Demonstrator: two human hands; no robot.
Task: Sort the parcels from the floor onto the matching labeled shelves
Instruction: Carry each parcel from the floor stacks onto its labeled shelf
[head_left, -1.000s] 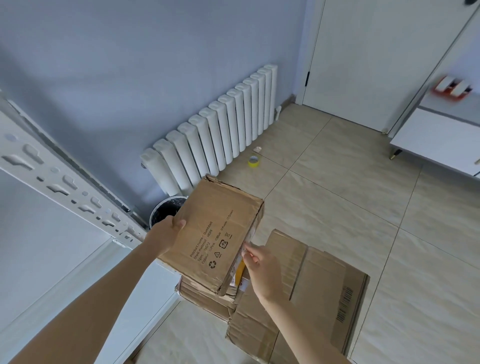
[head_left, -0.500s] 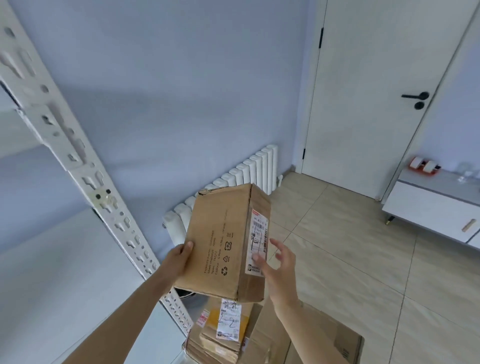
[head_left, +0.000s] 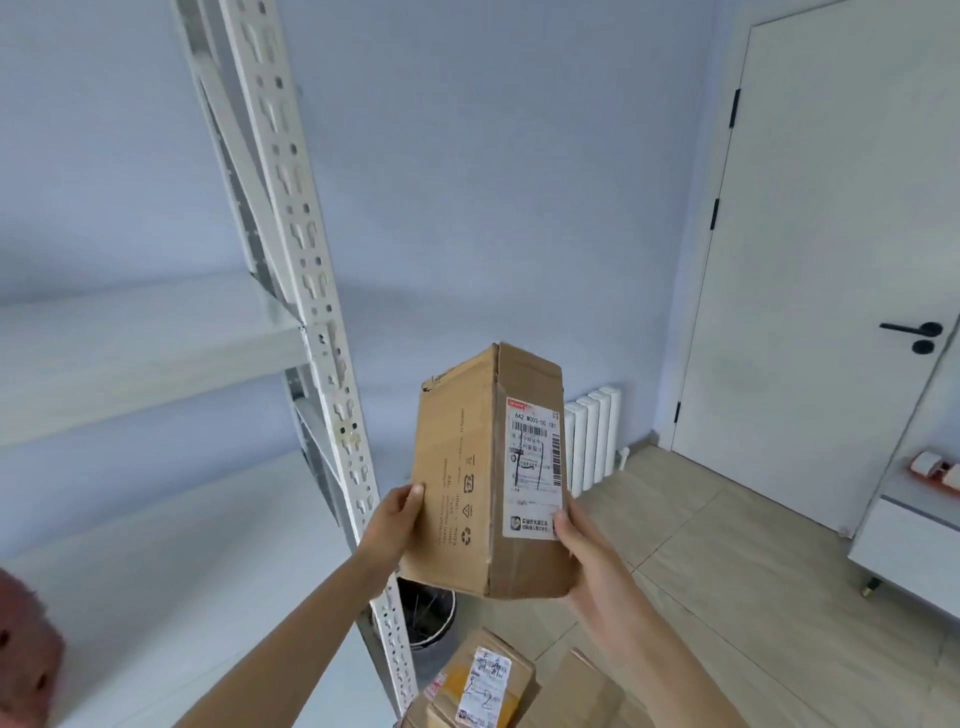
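Parcel (head_left: 467, 478), a creased brown cardboard box, stands upright between your hands: left hand (head_left: 397, 525) and right hand (head_left: 582, 545) fingers curl round its sides.

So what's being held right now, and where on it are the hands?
A tall brown cardboard parcel, upright in the air: the left hand grips its lower left side, the right hand its lower right edge beside the white shipping label.

Tiled floor (head_left: 727, 545), beige, carrying a heap of cardboard parcels (head_left: 483, 680) at the bottom edge, topmost one bearing a white shipping label. Beside them, a dark wire wastebasket (head_left: 428, 613) at the foot of the white metal shelving upright (head_left: 311, 332). White shelf boards (head_left: 130, 353) to the left, bare where visible.
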